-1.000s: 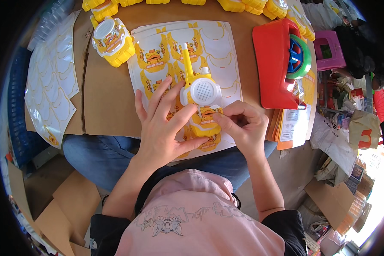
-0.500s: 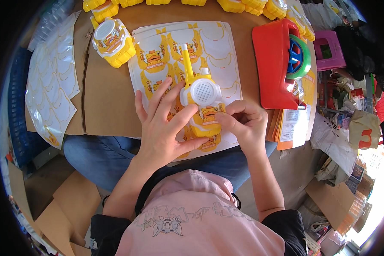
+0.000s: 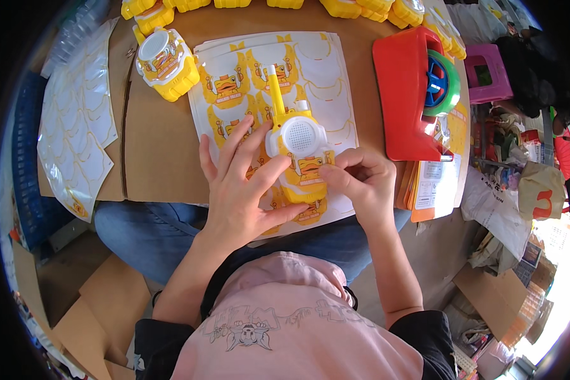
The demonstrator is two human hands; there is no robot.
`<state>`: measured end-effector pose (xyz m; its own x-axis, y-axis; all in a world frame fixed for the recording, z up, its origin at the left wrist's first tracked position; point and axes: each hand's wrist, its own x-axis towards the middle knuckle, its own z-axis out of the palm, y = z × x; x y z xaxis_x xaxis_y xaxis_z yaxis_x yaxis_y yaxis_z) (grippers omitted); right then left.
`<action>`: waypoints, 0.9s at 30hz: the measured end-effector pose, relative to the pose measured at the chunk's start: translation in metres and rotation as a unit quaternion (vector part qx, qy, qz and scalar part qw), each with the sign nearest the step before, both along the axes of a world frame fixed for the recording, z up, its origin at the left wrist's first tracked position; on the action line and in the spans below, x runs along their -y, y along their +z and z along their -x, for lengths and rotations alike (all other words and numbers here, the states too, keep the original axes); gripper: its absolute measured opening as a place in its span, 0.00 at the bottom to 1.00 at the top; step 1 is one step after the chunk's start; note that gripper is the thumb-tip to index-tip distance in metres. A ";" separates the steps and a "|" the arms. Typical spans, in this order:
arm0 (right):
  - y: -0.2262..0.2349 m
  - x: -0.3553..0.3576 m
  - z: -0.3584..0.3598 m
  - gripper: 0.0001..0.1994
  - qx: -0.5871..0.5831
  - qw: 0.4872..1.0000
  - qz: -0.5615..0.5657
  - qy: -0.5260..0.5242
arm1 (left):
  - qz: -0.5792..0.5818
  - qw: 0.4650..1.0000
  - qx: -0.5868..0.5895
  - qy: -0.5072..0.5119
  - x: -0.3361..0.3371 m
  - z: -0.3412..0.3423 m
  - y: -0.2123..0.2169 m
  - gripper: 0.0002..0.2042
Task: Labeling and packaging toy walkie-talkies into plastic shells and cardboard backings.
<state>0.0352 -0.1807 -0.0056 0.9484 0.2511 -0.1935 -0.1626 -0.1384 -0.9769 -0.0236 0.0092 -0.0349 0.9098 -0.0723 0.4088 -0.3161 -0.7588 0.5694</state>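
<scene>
A pile of sticker sheets [image 3: 323,69] lay on the brown bench [image 3: 158,158], and a yellow and white toy radio [image 3: 299,137] lay on top of the pile. The left hand [image 3: 237,190] covered part of the pile; its grip was spread wide, fingers touching the toy's left side. The right hand [image 3: 368,183] had its grip pinched small at the toy's right edge, but I could not tell if it held anything. Left of the pile sat another yellow toy [image 3: 168,66], and farther left were a shiny sheet [image 3: 76,120] and a blue crate [image 3: 28,152]. More yellow toys [image 3: 285,3] stood beyond the pile's far edge. To its right were a red tape holder [image 3: 389,95] with a green roll [image 3: 449,88], then a purple stool [image 3: 487,92]. Right of the pile and lower, bags [image 3: 497,212] crowded the room; to its lower left was a cardboard box [image 3: 101,304].
</scene>
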 end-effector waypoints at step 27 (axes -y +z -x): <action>0.001 -0.003 0.004 0.06 0.050 0.998 0.027 -0.001 | 0.018 1.000 -0.006 0.005 0.001 -0.001 0.002 0.28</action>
